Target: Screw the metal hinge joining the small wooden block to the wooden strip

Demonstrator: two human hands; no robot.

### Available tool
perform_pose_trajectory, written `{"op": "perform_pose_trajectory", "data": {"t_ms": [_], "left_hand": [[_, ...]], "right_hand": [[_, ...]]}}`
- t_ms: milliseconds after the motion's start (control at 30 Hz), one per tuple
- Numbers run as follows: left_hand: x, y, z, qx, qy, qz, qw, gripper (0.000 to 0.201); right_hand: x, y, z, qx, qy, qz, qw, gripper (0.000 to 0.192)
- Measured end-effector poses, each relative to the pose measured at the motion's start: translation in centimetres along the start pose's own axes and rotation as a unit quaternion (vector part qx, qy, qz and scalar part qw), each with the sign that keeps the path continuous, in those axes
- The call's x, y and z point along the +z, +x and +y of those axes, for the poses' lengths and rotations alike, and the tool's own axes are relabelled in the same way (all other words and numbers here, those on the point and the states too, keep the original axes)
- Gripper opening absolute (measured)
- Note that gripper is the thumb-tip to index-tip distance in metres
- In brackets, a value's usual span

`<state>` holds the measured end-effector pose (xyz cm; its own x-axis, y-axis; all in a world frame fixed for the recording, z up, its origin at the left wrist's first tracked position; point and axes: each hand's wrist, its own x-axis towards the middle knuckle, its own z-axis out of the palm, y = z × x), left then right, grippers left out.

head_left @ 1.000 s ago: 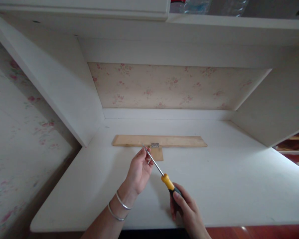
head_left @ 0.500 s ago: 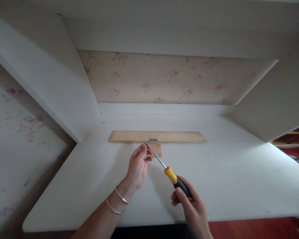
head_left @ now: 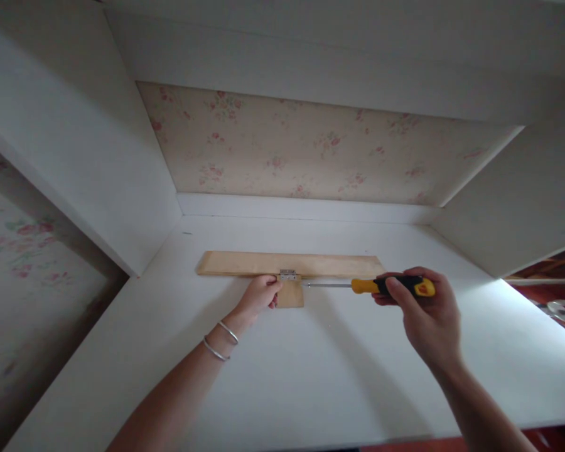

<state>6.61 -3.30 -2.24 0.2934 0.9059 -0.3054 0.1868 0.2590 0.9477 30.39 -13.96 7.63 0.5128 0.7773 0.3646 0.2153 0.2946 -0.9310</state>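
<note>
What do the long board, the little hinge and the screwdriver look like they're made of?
Long board: probably wood, apparently unpainted, from its matte, pale tan surface.
Hinge: likely metal, from its silvery look.
Screwdriver shaft: seemingly bare metal, being silvery and bright.
Screwdriver handle: probably plastic, given its moulded yellow-and-black look; rubber can't be ruled out.

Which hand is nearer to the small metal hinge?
Left. The left hand is just left of the hinge; the right hand is farther, to its right, gripping the screwdriver.
</note>
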Motion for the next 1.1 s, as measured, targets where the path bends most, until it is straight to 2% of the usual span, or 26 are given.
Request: {"op": "perform_pose_trajectory", "data": {"t_ms": [200, 433, 667, 900, 1100], "left_hand": [[0.3, 1.0, -0.2, -0.008, 0.003, 0.012, 1.000, 0.013], [0.4, 1.0, -0.7, -0.003, -0.020, 0.025, 0.999, 0.014], [0.3, 0.9, -0.7, 0.000, -0.010, 0.034, 0.999, 0.015], [0.3, 0.4, -0.1, -0.010, -0.020, 0.040, 0.999, 0.015], [0.2, 0.3, 0.2, -0.022, -0.047, 0.038, 0.998, 0.014]], "right_hand": [[2.2, 2.8, -1.3, -0.045, -0.113, -0.070, 0.990, 0.039], [3.9, 4.0, -2.5, -0.088, -0.264, -0.156, 0.948, 0.037], [5.1, 4.2, -3.1, -0.125, -0.328, -0.205, 0.914, 0.034], [6.5, 4.7, -4.5, -0.139, -0.348, -0.261, 0.890, 0.033], [7.2, 4.8, -5.4, -0.155, -0.382, -0.276, 0.868, 0.028]]}}
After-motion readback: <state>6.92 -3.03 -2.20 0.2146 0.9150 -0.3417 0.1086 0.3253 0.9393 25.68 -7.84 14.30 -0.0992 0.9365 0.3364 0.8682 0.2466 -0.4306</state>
